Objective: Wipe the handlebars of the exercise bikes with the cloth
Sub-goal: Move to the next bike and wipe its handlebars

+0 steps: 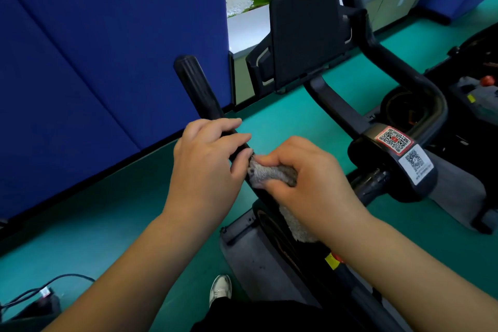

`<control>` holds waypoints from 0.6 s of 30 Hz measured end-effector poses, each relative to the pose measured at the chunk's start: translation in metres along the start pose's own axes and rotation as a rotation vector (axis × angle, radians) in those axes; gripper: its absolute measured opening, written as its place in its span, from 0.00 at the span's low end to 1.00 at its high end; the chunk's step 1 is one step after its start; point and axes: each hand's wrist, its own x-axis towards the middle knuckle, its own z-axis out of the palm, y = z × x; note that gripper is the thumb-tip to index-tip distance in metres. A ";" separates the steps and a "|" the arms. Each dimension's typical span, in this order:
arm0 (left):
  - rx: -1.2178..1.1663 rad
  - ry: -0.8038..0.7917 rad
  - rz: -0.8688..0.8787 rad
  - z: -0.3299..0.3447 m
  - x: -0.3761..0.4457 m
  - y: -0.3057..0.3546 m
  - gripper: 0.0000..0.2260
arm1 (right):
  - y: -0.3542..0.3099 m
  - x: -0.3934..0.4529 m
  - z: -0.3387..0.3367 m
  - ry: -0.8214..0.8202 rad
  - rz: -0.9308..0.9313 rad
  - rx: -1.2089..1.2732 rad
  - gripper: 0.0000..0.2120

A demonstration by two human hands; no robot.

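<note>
Head view, left hand (207, 159) gripping handlebar (198, 89), right hand (307, 178) clutching cloth (269, 172)

Two hands: left hand (207, 162), right hand (310, 183). One grey cloth (272, 172). Two handlebar arms: left handlebar (199, 89), right handlebar (398, 73). One screen (304, 32). Two QR stickers (393, 140). One shoe (220, 290).

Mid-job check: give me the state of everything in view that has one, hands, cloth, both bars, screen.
left hand: closed around the left handlebar, no cloth in it.
right hand: gripping the cloth against the bar.
cloth: bunched, pressed on the left handlebar, one end hanging below.
left handlebar: held, upper end bare.
right handlebar: untouched by either hand.
console screen: dark.
</note>
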 end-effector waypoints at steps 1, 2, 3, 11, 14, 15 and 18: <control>-0.005 -0.006 0.004 0.000 -0.002 0.002 0.09 | 0.004 -0.007 -0.005 -0.010 -0.009 -0.002 0.11; -0.010 -0.010 0.010 0.000 -0.004 0.004 0.09 | 0.008 -0.014 -0.011 -0.025 -0.019 -0.017 0.11; -0.014 -0.012 0.015 0.001 -0.007 0.007 0.09 | 0.012 -0.022 -0.018 -0.047 -0.032 -0.049 0.10; -0.038 0.010 0.015 0.013 -0.030 0.035 0.08 | 0.020 -0.044 -0.026 0.006 -0.146 -0.130 0.13; -0.039 0.016 -0.006 0.014 -0.035 0.040 0.09 | 0.018 -0.046 -0.011 0.051 -0.185 -0.094 0.14; -0.036 0.010 -0.013 0.013 -0.036 0.042 0.09 | 0.021 -0.049 -0.013 0.057 -0.197 -0.084 0.13; -0.019 -0.014 -0.004 0.012 -0.040 0.050 0.09 | 0.035 -0.062 -0.030 0.090 -0.213 -0.115 0.12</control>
